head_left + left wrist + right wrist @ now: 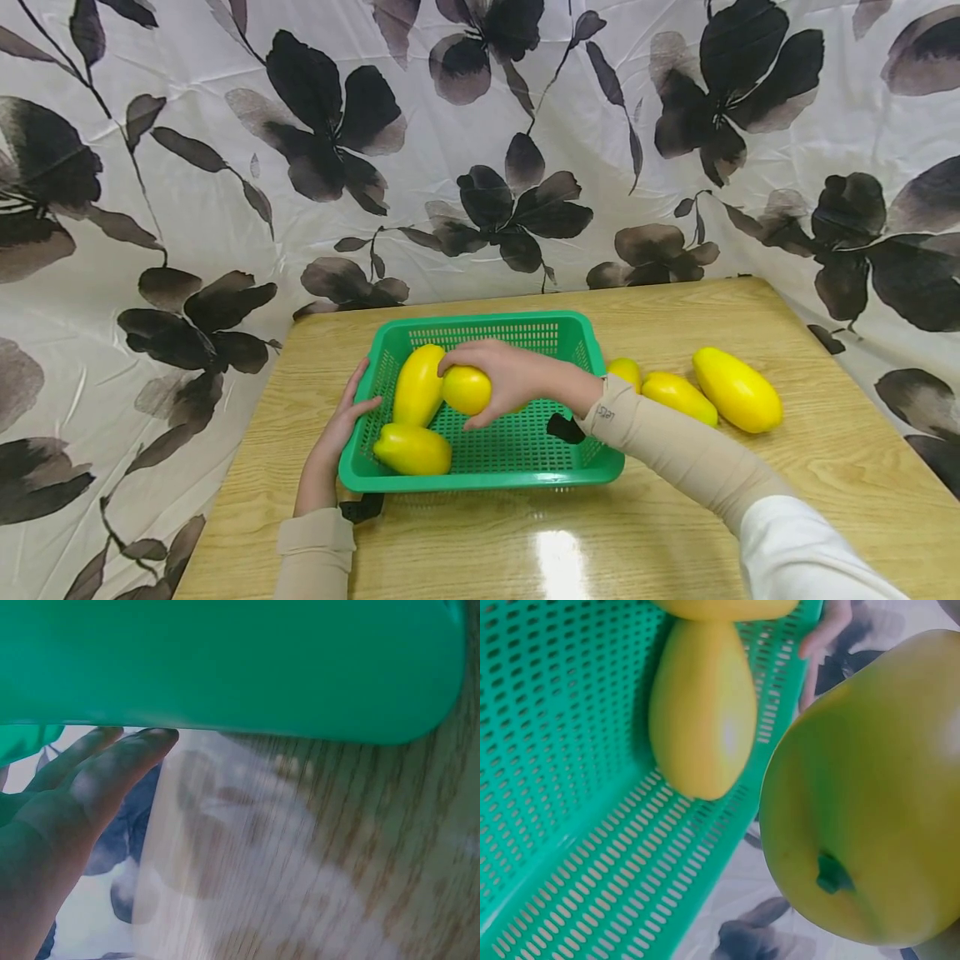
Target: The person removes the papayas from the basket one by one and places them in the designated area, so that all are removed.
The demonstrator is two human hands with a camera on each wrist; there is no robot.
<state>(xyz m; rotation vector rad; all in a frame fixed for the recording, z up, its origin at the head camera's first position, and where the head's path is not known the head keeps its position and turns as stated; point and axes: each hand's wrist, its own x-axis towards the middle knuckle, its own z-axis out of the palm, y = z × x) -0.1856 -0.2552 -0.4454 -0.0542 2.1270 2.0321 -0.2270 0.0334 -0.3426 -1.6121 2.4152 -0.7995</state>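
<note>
My right hand (506, 379) grips a yellow papaya (467, 392) over the green basket (517, 479), fingers over its top and thumb at its near side. A small green stem stub shows on this papaya in the right wrist view. Two more papayas lie at the basket's left: one lengthwise (418, 385), the other crosswise (412, 450) near the front. A bit of yellow peeks out behind my right hand. At the basket's left side, my left hand (341, 425) rests with straight fingers along the outer wall and thumb across the rim.
To the basket's right, several papayas lie on the wooden table (465, 542), among them a large one (738, 390) and a smaller one (678, 398); another (624, 371) is partly hidden by my right sleeve. Floral cloth (420, 158) hangs behind and beside the table.
</note>
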